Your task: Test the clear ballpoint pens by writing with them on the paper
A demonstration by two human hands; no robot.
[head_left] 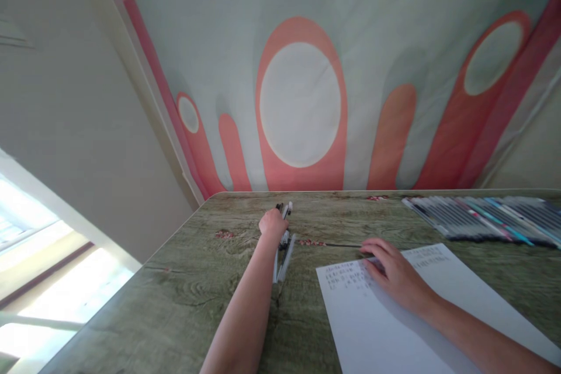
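Observation:
My left hand (272, 223) reaches to a small group of pens (287, 254) lying on the table in front of me. Its fingers are curled at the upper pens, and a dark pen end (279, 207) pokes out just past them; the fingertips are partly hidden. Other pens with clear barrels lie below and beside that hand. On the right, my right hand (390, 274) rests on a white sheet of paper (363, 327), thumb and fingers apart, near its top edge. Rows of small dark handwriting show on the sheet around the fingers.
A long row of pens (482, 219), mostly clear with a few blue and pink ones, lies at the right rear of the wood-patterned table (188, 310). Behind the table hangs a pink and pale backdrop (300, 175). Bright light falls on the floor at the left.

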